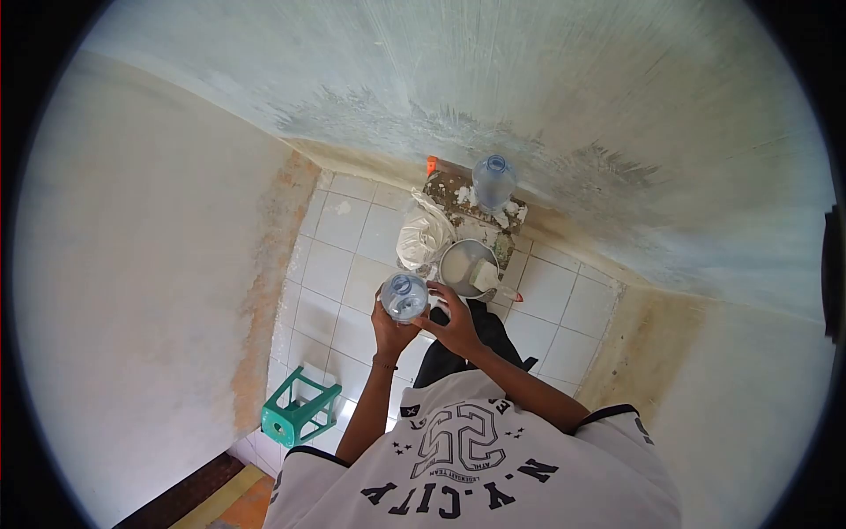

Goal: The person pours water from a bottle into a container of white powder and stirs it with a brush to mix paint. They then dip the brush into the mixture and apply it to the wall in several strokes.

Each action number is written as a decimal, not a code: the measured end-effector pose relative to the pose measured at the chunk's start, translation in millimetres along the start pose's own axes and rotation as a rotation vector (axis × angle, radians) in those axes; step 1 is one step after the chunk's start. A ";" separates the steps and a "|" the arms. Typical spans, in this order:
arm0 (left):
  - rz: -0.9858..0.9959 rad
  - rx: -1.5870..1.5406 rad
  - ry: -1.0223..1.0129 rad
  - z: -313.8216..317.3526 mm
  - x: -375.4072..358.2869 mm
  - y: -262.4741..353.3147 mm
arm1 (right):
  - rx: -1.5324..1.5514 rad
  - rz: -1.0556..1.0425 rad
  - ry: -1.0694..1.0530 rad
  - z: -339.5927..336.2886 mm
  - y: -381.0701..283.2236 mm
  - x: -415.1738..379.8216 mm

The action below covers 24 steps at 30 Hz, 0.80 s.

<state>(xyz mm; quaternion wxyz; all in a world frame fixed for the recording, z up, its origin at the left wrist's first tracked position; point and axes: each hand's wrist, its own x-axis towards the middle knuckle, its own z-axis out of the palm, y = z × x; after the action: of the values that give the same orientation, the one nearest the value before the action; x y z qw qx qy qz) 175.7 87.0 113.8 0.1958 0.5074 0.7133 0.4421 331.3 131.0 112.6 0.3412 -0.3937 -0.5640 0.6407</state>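
Note:
A clear plastic bottle is held upright in front of my chest, seen from above with its mouth showing. My left hand wraps around its body from below. My right hand grips it from the right side, fingers near the neck. Just beyond the bottle on the tiled floor stands a round metal bucket of pale liquid with a wide paintbrush resting in it.
A white plastic bag lies left of the bucket. A large clear water jug stands on a stained slab by the far wall, an orange object beside it. A green plastic stool sits at lower left. Walls close in on three sides.

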 end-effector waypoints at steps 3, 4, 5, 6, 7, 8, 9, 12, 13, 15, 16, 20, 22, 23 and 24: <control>-0.016 -0.018 -0.024 0.9 16.2 2.3 | 0.016 -0.034 0.025 2.3 -18.4 11.9; -0.032 -0.037 -0.030 2.7 21.0 1.9 | 0.017 -0.039 0.033 1.5 -24.6 16.0; -0.020 -0.033 -0.038 3.4 26.4 0.7 | 0.007 -0.063 0.053 0.8 -24.8 18.8; -0.005 -0.030 -0.046 3.8 36.5 2.9 | -0.003 -0.088 0.075 0.5 -23.4 22.6; 0.011 -0.029 -0.054 5.8 46.8 6.0 | -0.015 -0.115 0.098 -1.2 -22.4 25.8; 0.031 -0.042 -0.052 7.0 55.8 10.3 | 0.014 -0.097 0.142 -3.9 -22.4 27.0; 0.032 -0.079 -0.025 8.2 66.5 20.7 | 0.044 -0.080 0.184 -7.8 -21.1 27.6; 0.045 -0.162 0.018 9.8 97.4 56.6 | 0.103 -0.055 0.246 -26.6 -4.0 26.2; 0.073 -0.194 0.028 15.0 107.9 57.1 | 0.117 -0.051 0.258 -34.5 -1.0 25.0; 0.131 -0.262 0.047 27.5 131.2 59.1 | 0.071 -0.027 0.326 -46.7 6.4 23.2; 0.146 -0.276 0.025 32.5 142.4 61.0 | 0.065 -0.009 0.340 -52.2 14.6 23.0; 0.156 -0.244 0.070 64.8 186.2 61.9 | 0.057 0.010 0.377 -72.6 26.3 17.7; 0.091 -0.286 0.148 86.3 206.2 43.5 | -0.191 -0.023 0.418 -84.4 17.1 11.4; 0.056 -0.308 0.183 98.0 216.3 33.7 | -0.316 -0.036 0.440 -91.8 11.0 8.1; 0.023 -0.305 0.175 108.8 226.6 20.3 | -0.477 -0.075 0.456 -100.5 2.8 5.3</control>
<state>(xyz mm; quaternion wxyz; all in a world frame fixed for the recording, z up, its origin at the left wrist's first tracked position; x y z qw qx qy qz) 173.6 339.2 111.1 0.2029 0.4395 0.6464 0.5898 418.2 181.0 103.8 0.3803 -0.5749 -0.6212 0.3729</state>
